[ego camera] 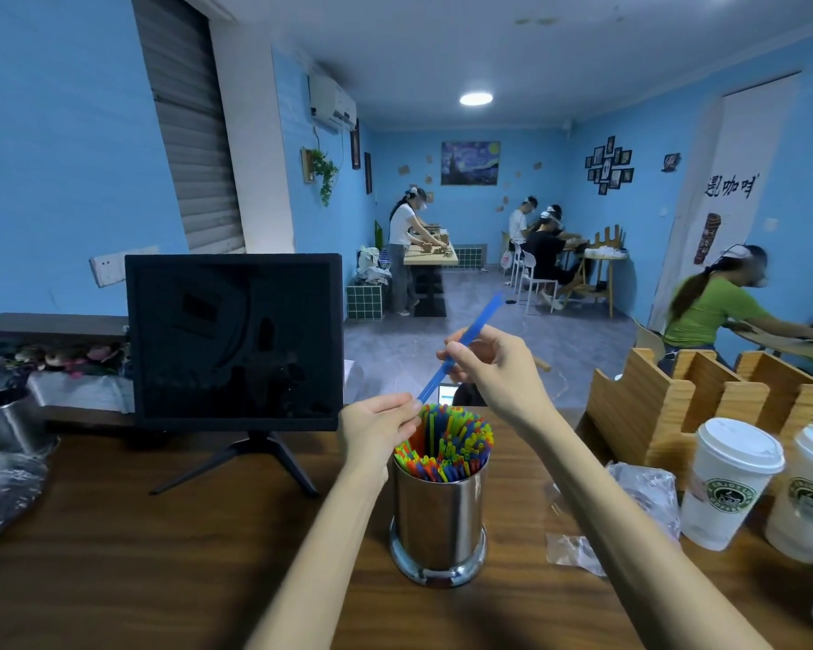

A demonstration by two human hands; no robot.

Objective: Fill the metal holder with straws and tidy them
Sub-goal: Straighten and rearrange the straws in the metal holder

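A shiny metal holder [437,523] stands on the wooden counter [160,555], packed with several upright coloured straws [447,445]. Above it I hold a single blue straw [461,349] slanted up to the right. My right hand [489,368] pinches its middle with curled fingers. My left hand [379,426] pinches its lower end just over the holder's left rim.
A dark monitor on a tripod stand [233,340] sits left of the holder. Clear plastic wrapping [630,499], two lidded paper cups [728,480] and a wooden organiser [705,405] stand to the right. A metal pot [1,424] is at far left. People work in the room behind.
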